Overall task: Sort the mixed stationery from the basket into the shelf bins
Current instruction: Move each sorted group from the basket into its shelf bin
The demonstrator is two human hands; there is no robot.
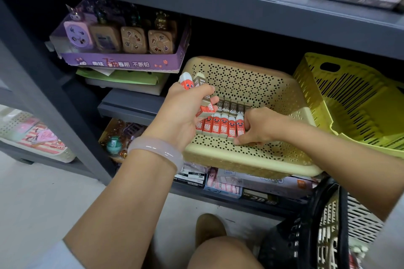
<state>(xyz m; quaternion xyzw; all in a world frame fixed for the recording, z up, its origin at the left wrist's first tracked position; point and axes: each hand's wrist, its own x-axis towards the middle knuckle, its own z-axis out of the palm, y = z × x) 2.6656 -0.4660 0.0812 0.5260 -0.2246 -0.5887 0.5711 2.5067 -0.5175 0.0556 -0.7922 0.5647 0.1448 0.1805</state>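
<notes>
At frame center, the right hand [256,129] pinches a red eraser [240,127] into the beige bin [251,159]; the left hand [185,113] grips 3 erasers [202,94], likely next.

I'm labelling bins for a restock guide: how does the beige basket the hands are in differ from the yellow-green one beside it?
The beige basket has small round holes; the yellow-green basket has long slots and a handle cutout. The beige one holds rows of erasers; nothing shows in the yellow-green one. The yellow-green one sits tilted. Both are perforated plastic on the same shelf.

purple sharpener display box [122,62] | bracelet [157,148] | brown shoe [208,228] | pale floor [43,192]
</notes>
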